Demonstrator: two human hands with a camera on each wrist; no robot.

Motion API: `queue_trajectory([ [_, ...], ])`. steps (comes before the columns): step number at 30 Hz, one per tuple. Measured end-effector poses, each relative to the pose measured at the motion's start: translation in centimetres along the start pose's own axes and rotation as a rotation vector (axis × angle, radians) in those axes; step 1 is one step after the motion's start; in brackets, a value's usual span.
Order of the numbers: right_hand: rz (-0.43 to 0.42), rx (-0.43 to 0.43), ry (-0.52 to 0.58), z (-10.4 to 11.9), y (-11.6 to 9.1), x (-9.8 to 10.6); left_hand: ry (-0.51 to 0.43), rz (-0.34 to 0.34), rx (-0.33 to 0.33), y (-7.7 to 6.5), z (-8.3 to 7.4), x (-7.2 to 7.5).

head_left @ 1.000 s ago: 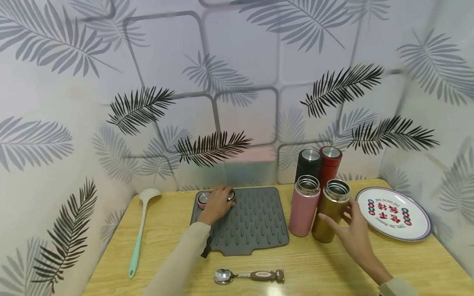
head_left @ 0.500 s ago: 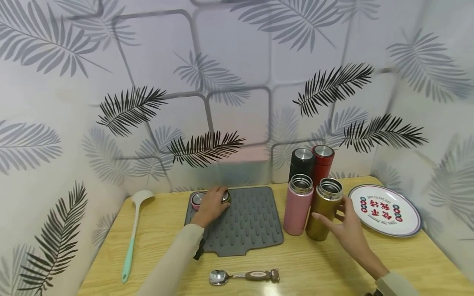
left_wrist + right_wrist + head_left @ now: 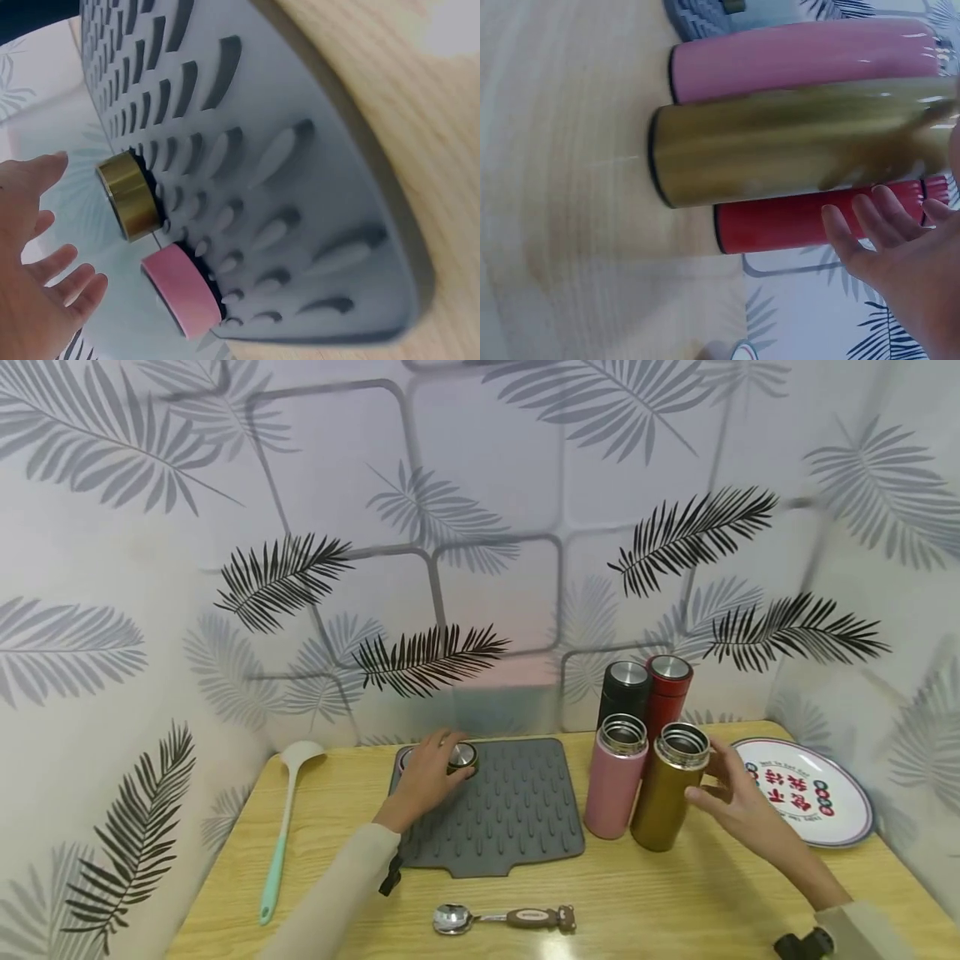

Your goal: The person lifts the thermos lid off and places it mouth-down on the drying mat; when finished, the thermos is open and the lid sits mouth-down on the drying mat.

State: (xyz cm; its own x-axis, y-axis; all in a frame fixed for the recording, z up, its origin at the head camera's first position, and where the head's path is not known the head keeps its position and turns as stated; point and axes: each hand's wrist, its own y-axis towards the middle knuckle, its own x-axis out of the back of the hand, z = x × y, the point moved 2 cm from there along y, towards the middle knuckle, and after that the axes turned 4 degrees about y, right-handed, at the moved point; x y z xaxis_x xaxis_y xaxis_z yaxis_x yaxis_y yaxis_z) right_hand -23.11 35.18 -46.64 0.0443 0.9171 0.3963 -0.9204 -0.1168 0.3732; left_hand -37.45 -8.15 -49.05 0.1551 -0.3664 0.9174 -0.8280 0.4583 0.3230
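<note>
On the grey ridged mat (image 3: pixel 510 818) lie two bottle lids, a gold one (image 3: pixel 133 196) and a pink one (image 3: pixel 184 291). My left hand (image 3: pixel 423 779) hovers by them; the left wrist view shows its fingers spread and apart from both. In the head view it partly covers the pink lid. A gold thermos bottle (image 3: pixel 663 802) stands upright and uncapped on the table. Beside it, my right hand (image 3: pixel 750 814) has relaxed fingers and does not grip the bottle. Some of its fingertips are near the bottle's far side; contact is unclear. An uncapped pink thermos bottle (image 3: pixel 613 785) stands close to the gold one.
Behind stand a black bottle (image 3: pixel 624 697) and a red bottle (image 3: pixel 666 697), both capped. A white plate with red characters (image 3: pixel 847 810) is at the right. A ladle (image 3: pixel 283 827) lies at the left, a bear-handled spoon (image 3: pixel 502 918) in front on the wooden table (image 3: pixel 360 860).
My left hand has lifted off the gold lid, which now shows more. The right hand has loosened from the gold bottle and drawn to the right. The bottles have stayed put.
</note>
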Motion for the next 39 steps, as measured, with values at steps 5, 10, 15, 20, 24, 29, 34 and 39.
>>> queue_trajectory([
  [5, -0.176, 0.042, 0.057, 0.2, 1.0, 1.7, -0.030, -0.058, -0.024, -1.1, -0.1, 1.1],
  [10, -0.304, 0.002, 0.100, -0.3, 2.2, 2.6, -0.055, -0.153, -0.066, -2.4, -0.2, 1.8],
  [15, -0.287, 0.010, -0.014, -1.6, 3.8, 3.0, -0.066, -0.206, -0.092, -3.5, -0.7, 2.4],
  [20, -0.211, 0.005, -0.051, -3.4, 5.4, 3.4, -0.067, -0.216, -0.096, -4.4, -1.1, 2.7],
  [24, -0.124, -0.007, -0.053, -4.5, 6.4, 3.3, -0.056, -0.225, -0.110, -4.6, -1.2, 2.8],
  [29, -0.047, -0.043, -0.040, -5.1, 7.3, 2.7, -0.098, -0.193, -0.164, -4.5, -2.2, 3.3],
  [34, -0.032, -0.033, 0.035, -5.6, 7.6, 1.7, -0.164, -0.133, -0.197, -4.2, -4.0, 3.2],
  [39, -0.028, -0.018, 0.094, -5.7, 8.0, 1.3, -0.187, -0.129, -0.233, -3.6, -5.7, 2.9],
])
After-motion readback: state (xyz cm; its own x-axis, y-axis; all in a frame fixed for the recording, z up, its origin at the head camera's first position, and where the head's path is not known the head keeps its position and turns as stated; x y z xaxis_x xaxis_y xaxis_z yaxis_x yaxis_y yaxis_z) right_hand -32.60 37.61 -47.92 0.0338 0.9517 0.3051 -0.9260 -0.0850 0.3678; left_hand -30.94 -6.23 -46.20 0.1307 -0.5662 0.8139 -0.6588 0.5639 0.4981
